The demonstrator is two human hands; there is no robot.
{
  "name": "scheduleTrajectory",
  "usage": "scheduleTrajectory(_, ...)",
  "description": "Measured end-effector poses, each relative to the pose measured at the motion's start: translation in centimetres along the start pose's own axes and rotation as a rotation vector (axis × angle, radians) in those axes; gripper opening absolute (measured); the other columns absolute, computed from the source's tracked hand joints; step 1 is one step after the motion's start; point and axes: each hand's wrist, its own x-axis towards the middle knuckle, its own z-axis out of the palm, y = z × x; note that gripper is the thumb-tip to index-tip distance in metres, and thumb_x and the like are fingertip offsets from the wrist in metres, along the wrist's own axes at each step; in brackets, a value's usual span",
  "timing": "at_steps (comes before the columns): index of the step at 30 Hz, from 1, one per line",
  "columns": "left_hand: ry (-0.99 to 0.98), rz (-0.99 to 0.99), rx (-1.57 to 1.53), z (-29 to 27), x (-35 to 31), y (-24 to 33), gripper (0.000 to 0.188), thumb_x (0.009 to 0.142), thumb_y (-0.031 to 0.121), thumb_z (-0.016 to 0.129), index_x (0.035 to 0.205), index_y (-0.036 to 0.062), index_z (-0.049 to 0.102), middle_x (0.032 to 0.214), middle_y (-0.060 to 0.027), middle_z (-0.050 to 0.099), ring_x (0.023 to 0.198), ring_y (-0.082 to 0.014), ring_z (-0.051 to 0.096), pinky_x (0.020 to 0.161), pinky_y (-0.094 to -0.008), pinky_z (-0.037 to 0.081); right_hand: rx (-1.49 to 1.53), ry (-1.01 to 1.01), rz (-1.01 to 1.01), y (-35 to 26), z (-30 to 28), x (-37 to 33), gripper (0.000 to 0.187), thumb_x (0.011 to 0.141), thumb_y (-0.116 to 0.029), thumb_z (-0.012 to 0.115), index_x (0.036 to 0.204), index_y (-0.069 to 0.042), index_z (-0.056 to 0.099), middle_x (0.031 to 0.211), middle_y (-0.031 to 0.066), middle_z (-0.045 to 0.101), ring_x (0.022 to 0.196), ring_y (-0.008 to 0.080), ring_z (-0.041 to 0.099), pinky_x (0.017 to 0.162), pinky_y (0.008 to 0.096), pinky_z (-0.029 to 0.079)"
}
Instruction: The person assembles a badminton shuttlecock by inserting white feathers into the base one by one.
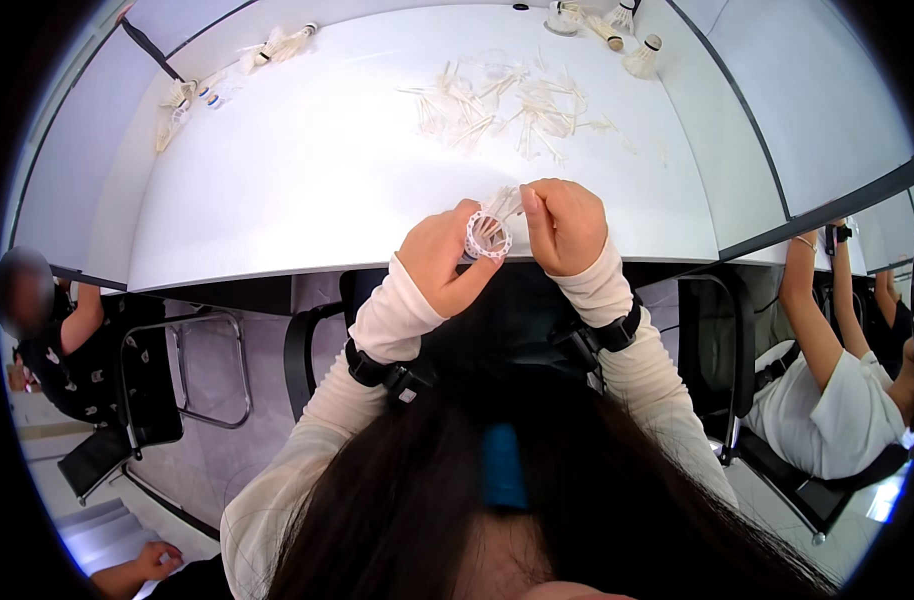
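At the near edge of the white table, my left hand is closed around a white ring with small holes around its rim. Several pale feathers stand in or behind this ring, spreading toward the far side. Just to the right, my right hand has thumb and forefinger pinched together on a pale feather beside the ring; most of that feather is hidden by the fingers. Farther off lies a loose spread of white feathers.
Shuttlecocks stand and lie in the far right corner. More shuttlecocks lie at the far left, near small blue-banded corks. Upright partitions border the table. People sit at both sides, one with a white shirt.
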Motion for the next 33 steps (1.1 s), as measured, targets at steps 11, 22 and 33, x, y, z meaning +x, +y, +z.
scheduleTrajectory(11, 0.022, 0.002, 0.006, 0.2, 0.0, -0.1, 0.024, 0.083, 0.018, 0.061, 0.096, 0.0004, 0.05, 0.075, -0.0174, 0.057, 0.071, -0.0369, 0.057, 0.062, -0.0403, 0.043, -0.066, -0.005, -0.046, 0.3, 0.2, -0.3, 0.007, 0.085, -0.007, 0.065, 0.084, -0.004, 0.058, 0.066, 0.0093, 0.059, 0.057, 0.0273, 0.056, 0.051, 0.0347, 0.044)
scheduleTrajectory(22, 0.025, 0.001, 0.044, 0.1, -0.1, 0.0, 0.019, 0.08, 0.013, 0.061, 0.091, 0.0018, 0.051, 0.074, -0.0146, 0.054, 0.067, -0.0338, 0.053, 0.062, -0.0371, 0.042, -0.03, -0.036, -0.023, 0.2, 0.4, -0.1, 0.01, 0.088, -0.008, 0.063, 0.081, -0.004, 0.057, 0.059, 0.0091, 0.053, 0.05, 0.0258, 0.051, 0.047, 0.0341, 0.039)
scheduleTrajectory(33, 0.109, -0.017, -0.014, 0.2, 0.0, 1.0, 0.031, 0.077, 0.02, 0.071, 0.093, 0.0005, 0.053, 0.078, -0.0148, 0.061, 0.069, -0.0248, 0.061, 0.063, -0.0319, 0.047, 0.022, 0.086, 0.066, -0.9, 0.6, -0.5, 0.011, 0.083, -0.004, 0.067, 0.076, -0.003, 0.06, 0.055, 0.0066, 0.049, 0.046, 0.0212, 0.046, 0.045, 0.0319, 0.035)
